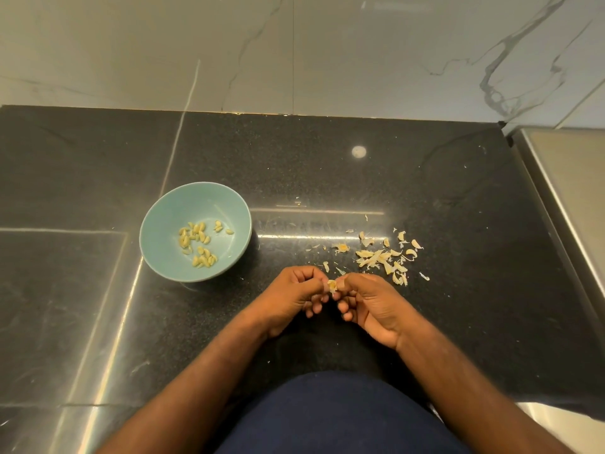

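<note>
A small pale seed pod is pinched between the fingertips of both hands, just above the black counter. My left hand holds it from the left and my right hand from the right, fingers curled. A light blue bowl stands to the left of my hands and holds several pale yellow-green pods. A scatter of pale husk pieces lies on the counter just beyond my right hand.
A marble wall rises behind the counter. A steel sink edge runs along the right side. My dark blue clothing fills the bottom of the view.
</note>
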{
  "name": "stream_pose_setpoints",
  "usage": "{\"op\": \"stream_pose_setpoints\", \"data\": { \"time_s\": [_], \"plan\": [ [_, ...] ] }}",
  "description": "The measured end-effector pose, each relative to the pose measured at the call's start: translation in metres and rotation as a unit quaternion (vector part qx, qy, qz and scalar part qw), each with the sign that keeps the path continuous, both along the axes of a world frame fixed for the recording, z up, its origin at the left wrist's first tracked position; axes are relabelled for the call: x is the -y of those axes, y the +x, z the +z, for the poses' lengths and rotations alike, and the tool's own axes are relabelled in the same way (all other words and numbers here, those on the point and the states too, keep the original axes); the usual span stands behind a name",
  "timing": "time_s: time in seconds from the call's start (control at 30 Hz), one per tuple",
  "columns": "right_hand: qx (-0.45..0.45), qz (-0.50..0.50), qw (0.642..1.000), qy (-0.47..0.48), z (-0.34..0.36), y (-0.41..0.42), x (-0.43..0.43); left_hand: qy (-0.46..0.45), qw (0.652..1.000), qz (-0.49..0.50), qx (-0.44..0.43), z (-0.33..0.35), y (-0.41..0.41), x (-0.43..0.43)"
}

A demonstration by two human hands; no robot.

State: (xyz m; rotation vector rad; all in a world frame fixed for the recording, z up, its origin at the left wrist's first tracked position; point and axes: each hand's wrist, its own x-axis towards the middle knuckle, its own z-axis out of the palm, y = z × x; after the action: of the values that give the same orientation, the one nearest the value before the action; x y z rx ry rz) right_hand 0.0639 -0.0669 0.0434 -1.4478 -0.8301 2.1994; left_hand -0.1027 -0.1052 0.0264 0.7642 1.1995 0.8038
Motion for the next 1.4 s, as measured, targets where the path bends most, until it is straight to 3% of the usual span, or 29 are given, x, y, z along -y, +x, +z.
{"op": "stream_pose_setpoints", "data": {
  "time_s": [0.2, 0.3, 0.4, 0.6, 0.77, 0.9, 1.07, 1.2, 1.3, 1.4],
  "plan": [
    [-0.038, 0.013, 0.999, 0.011, 0.004, -0.003, 0.005, -0.007, 0.996, 0.034, 0.085, 0.001, -0.003, 0.0],
    [0.079, 0.007, 0.987, 0.139, 0.001, 0.001, 0.003, 0.0, 0.996, 0.043, 0.081, 0.0, -0.002, 0.0],
    [0.216, 0.067, 0.93, 0.29, 0.001, 0.008, -0.004, 0.004, 0.998, 0.041, 0.053, -0.001, -0.001, 0.001],
    [0.233, 0.119, 0.901, 0.347, 0.007, 0.004, -0.001, 0.03, 0.998, 0.035, -0.033, -0.006, 0.005, 0.001],
    [0.259, 0.138, 0.893, 0.341, 0.003, 0.004, -0.001, 0.045, 0.996, 0.007, -0.076, -0.006, 0.006, 0.003],
    [0.219, 0.125, 0.927, 0.276, 0.002, 0.003, -0.002, 0.048, 0.997, 0.002, -0.067, -0.006, 0.004, 0.003],
    [0.062, 0.007, 0.993, 0.095, -0.001, 0.003, -0.005, 0.027, 0.998, 0.042, -0.025, -0.004, 0.004, 0.002],
    [-0.045, -0.066, 0.997, 0.014, 0.0, 0.011, -0.008, 0.022, 0.998, 0.062, -0.003, -0.005, 0.001, 0.003],
    [-0.002, -0.04, 0.997, 0.064, -0.002, 0.014, -0.01, 0.041, 0.996, 0.036, -0.064, -0.007, 0.004, 0.004],
    [0.183, 0.071, 0.953, 0.231, -0.001, 0.018, -0.009, 0.074, 0.984, -0.004, -0.159, -0.008, 0.012, 0.007]
  ]
}}
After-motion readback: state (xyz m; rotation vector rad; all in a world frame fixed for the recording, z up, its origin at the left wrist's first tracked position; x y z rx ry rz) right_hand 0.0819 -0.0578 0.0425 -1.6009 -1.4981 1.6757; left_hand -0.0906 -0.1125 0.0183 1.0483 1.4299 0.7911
